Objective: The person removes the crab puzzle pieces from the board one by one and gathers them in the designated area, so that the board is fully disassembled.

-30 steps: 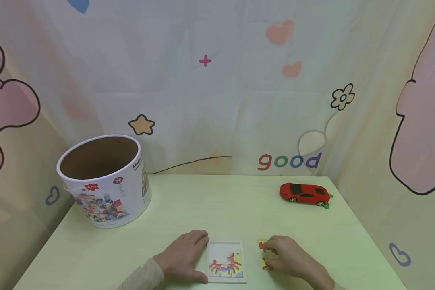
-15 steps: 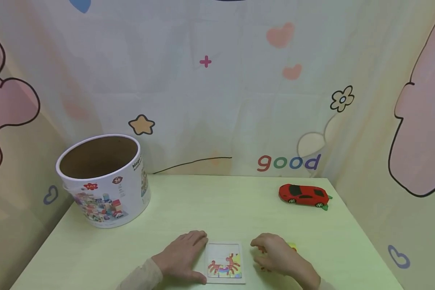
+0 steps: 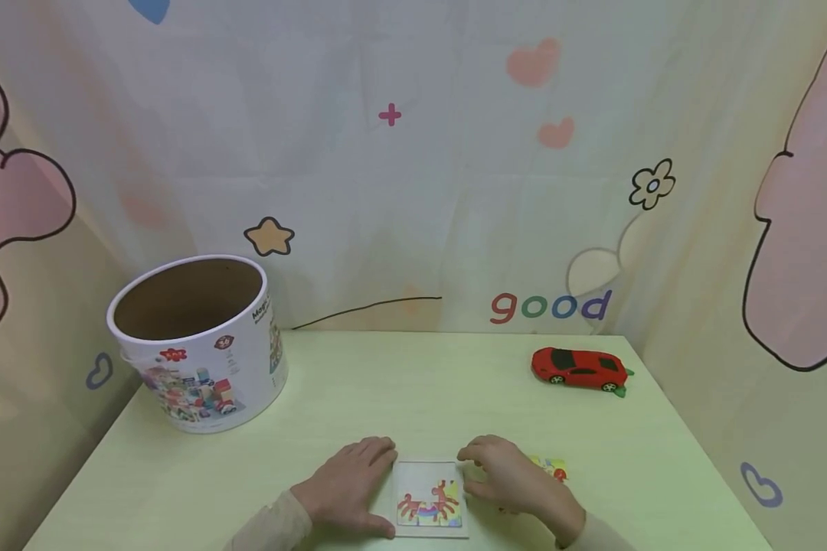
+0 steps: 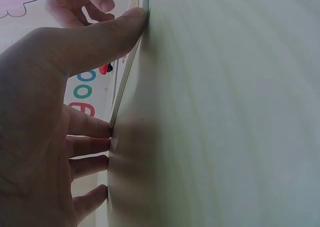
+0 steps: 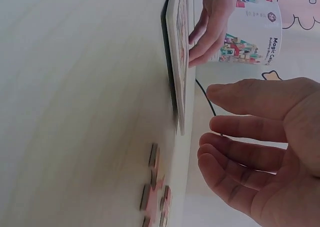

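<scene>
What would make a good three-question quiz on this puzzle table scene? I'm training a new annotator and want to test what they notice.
1. True or false: the left hand rests flat against the puzzle board.
2. Which toy stands at the far right of the table? A) red car B) blue truck C) yellow bus
3. Fill in: the loose puzzle pieces lie to the ____ of the right hand.

Key: 1 true; 2 A, the red car; 3 right.
</scene>
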The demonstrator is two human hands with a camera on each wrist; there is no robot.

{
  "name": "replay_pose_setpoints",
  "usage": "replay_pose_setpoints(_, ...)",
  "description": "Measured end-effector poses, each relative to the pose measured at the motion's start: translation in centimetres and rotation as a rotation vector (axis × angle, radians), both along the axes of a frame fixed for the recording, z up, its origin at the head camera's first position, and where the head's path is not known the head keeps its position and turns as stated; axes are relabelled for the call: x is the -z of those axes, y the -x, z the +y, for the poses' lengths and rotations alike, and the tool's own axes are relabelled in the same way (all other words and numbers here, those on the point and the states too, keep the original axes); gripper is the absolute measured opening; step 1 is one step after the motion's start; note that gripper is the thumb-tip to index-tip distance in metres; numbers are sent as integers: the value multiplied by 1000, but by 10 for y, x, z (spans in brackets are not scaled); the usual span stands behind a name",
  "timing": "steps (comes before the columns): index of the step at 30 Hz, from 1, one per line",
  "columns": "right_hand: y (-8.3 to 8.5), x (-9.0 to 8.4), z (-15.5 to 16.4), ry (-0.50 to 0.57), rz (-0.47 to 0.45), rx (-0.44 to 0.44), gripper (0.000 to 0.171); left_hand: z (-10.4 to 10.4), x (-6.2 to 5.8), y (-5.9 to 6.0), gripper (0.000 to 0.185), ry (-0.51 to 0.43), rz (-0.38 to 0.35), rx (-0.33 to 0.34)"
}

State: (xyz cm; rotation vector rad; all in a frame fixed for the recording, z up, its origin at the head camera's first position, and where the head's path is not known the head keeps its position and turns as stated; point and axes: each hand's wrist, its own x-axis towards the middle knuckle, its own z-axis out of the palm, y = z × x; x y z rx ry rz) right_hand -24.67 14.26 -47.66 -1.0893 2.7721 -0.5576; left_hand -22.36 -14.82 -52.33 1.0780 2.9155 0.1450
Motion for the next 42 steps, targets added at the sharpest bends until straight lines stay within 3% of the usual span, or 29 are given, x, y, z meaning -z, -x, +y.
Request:
replay_pose_setpoints(9,1,0,-11,-31,11,-17,29,1,-2,2,105,8,-1,-2)
replay_pose_setpoints(18,-2,1,-21,-59,-57,7,30,2,-5,1,103,2,-18,-11)
replay_pose_setpoints(42,-6,4,-34,-99,-62,-80,15,1,-3,0,105,-4,-18,-4)
